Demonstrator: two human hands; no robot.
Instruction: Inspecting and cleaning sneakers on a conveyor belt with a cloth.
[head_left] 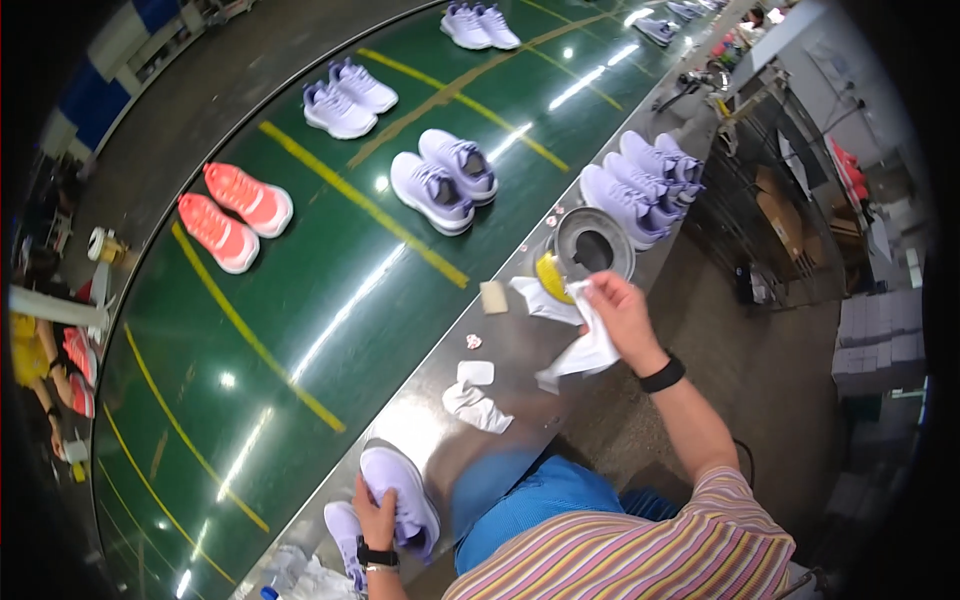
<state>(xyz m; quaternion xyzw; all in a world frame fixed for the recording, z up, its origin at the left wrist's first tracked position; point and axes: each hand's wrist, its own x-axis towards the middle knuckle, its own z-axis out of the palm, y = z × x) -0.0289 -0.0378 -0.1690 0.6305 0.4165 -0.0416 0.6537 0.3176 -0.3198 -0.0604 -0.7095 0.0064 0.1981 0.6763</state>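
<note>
My left hand (375, 515) grips the side of a lavender sneaker (397, 478) with a white sole, at the bench's near left end. A second lavender sneaker (342, 525) lies just left of it, partly behind my wrist. My right hand (620, 310) pinches a white cloth (590, 350), which hangs down over the metal bench (520, 365). Those fingers are right beside the rim of a round metal tin (622, 232) with a dark opening and a yellow patch. Another white cloth (540, 300) lies against the tin's base.
Beyond the bench runs a green conveyor (330, 230) carrying lavender pairs and a coral pair (235, 215). More lavender sneakers (640, 185) stand behind the tin. A crumpled cloth (477, 405) and a beige block (494, 297) lie on the bench. Across the conveyor, a person's arm (45, 400) shows.
</note>
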